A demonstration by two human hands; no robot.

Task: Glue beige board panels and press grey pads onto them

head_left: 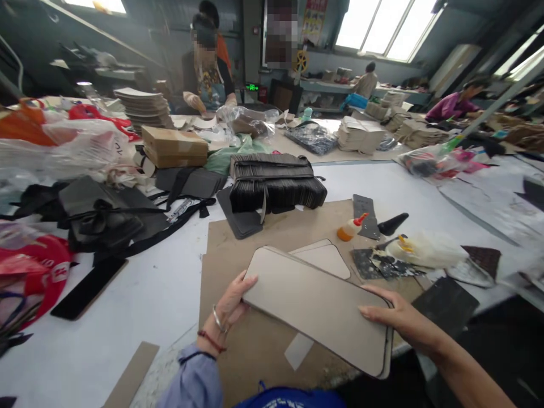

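Between my two hands is a small stack of flat beige boards (317,311) with rounded corners and dark edges, tilted down to the right. My left hand (235,294) grips the upper left end, thumb on top. At the right end my right hand (382,309) is closed on the edge, with its thumb across the face. How many boards I hold cannot be told. Another beige board (327,258) lies behind them on the brown cardboard sheet (225,334), partly hidden. A small pale piece (298,349) rests on the cardboard below.
A tied bundle of dark pieces (276,187) stands beyond the boards. At right are a glue bottle (352,228), a black tool (393,224) and a glue-smeared dark plate (378,263). A phone-like black slab (88,289) lies left. Co-workers are across the table.
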